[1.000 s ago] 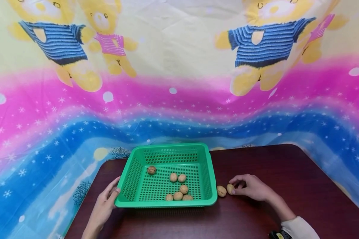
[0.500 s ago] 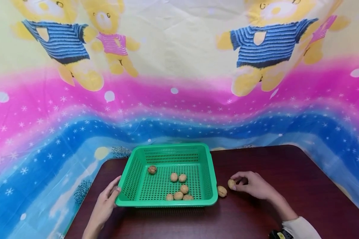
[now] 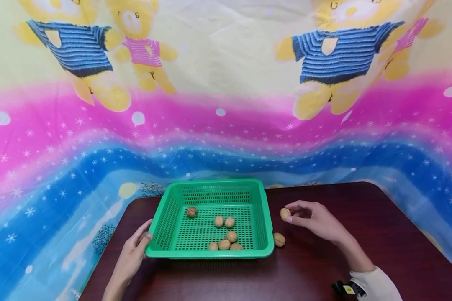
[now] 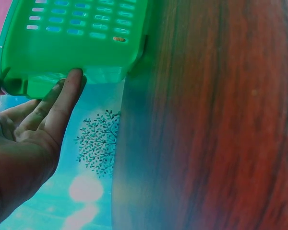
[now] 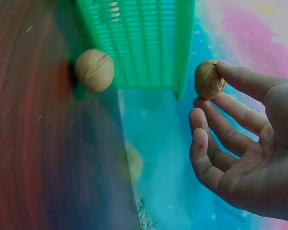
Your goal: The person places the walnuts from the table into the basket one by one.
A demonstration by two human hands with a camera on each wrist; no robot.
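A green plastic basket [image 3: 211,254] with slotted walls stands on the table, and several walnuts lie on its floor, among them a darker walnut [image 3: 191,212]. My left hand [image 3: 133,251] grips the basket's left rim, thumb on top and fingers against the outer wall [image 4: 72,52]. Right of the basket, my right hand [image 3: 316,219] pinches a walnut [image 5: 210,80] between thumb and fingertips, raised above the table. Another walnut [image 3: 279,240] lies on the table close to the basket's right front corner; it also shows in the right wrist view.
The dark reddish-brown table [image 3: 218,280] has rounded far corners. Behind it and at its sides hangs a cloth [image 3: 218,138] printed with bears and snowflakes. A dark watch-like band [image 3: 348,288] sits at the right sleeve [image 3: 376,284].
My right hand has picked up a walnut from beside the other one on the table and raised it, toward the far side. The left hand and basket have stayed put.
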